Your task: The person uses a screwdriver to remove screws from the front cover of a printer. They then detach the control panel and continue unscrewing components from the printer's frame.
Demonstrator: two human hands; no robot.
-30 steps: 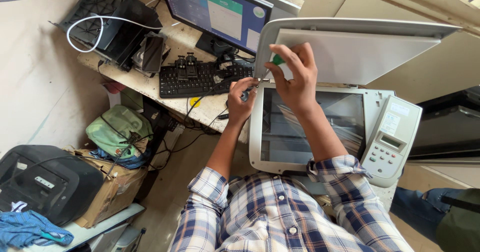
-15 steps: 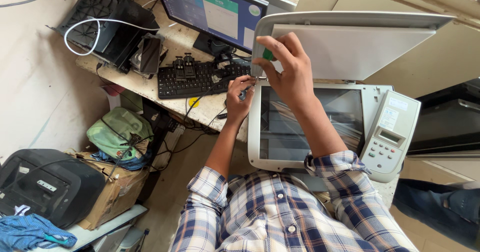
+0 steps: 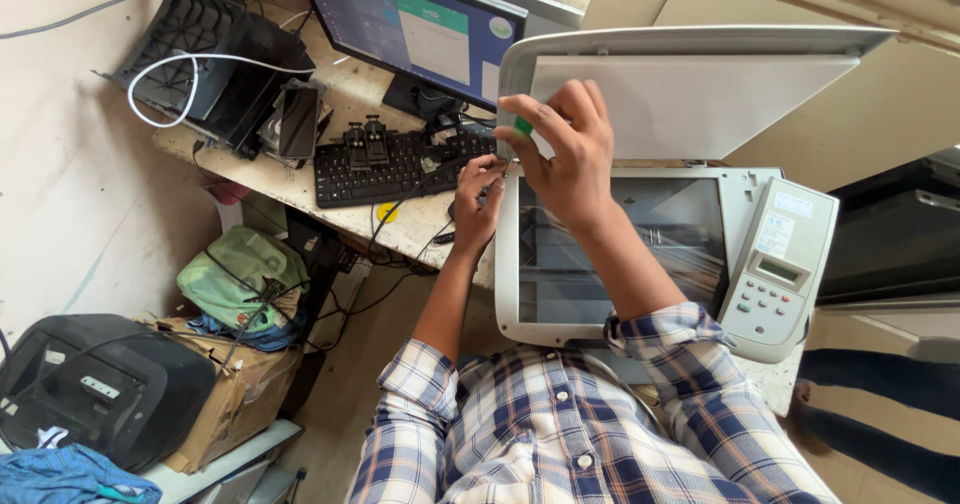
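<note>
From the head view we look down on a scanner (image 3: 640, 254) with its lid (image 3: 700, 94) raised, standing at the counter's (image 3: 300, 189) right end. Our right hand (image 3: 560, 154) is up at the lid's left hinge corner, fingers curled around a green-handled tool (image 3: 523, 125), likely a screwdriver. Our left hand (image 3: 478, 199) sits just beside the scanner's upper left corner, fingertips pinched narrow on something too small for us to tell. A keyboard (image 3: 395, 164) lies left of that hand, with a monitor (image 3: 420, 29) behind it near the counter's back edge. A black tray (image 3: 200, 59) with a white cable (image 3: 200, 64) fills the counter's left corner. On the floor below sit a green bag (image 3: 240, 279) and a black printer (image 3: 95, 384).
</note>
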